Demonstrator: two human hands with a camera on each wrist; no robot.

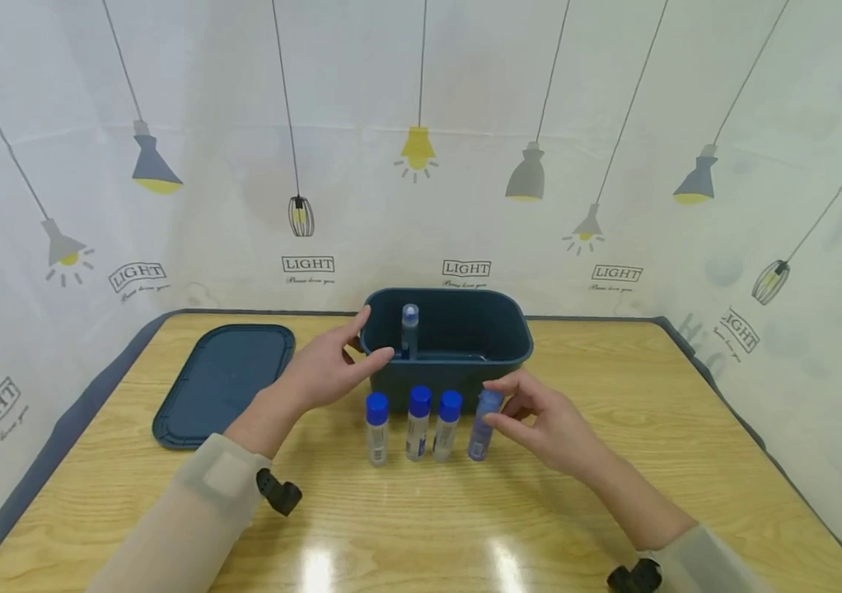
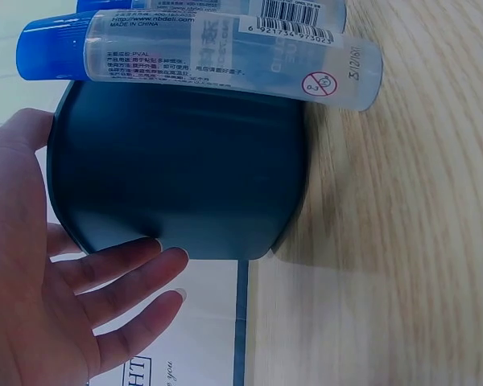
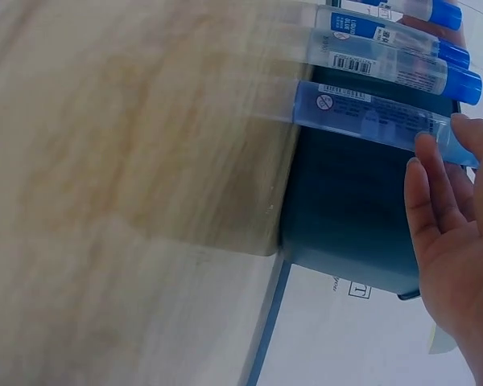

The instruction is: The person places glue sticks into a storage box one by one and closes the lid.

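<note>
My left hand (image 1: 328, 366) rests at the left end of a dark blue bin (image 1: 451, 375), fingers fairly straight and thumb over the front rim. In the left wrist view its fingers lie loosely beside the bin's wall. With thumb and fingers my right hand (image 1: 540, 416) pinches the top of a blue-tinted glue bottle (image 1: 479, 432), upright before the bin's front right. To its left stand clear liquid glue bottles with blue caps: a left one (image 1: 377, 428), a middle one (image 1: 418, 424) and a right one (image 1: 446, 427). Another clear bottle (image 1: 409, 329) stands upright inside the bin.
A dark blue lid (image 1: 224, 383) lies flat on the wooden table (image 1: 391, 527), left of the bin. Behind the table's far edge hangs a white sheet (image 1: 362, 165) printed with lamps. Each wrist wears a small black camera.
</note>
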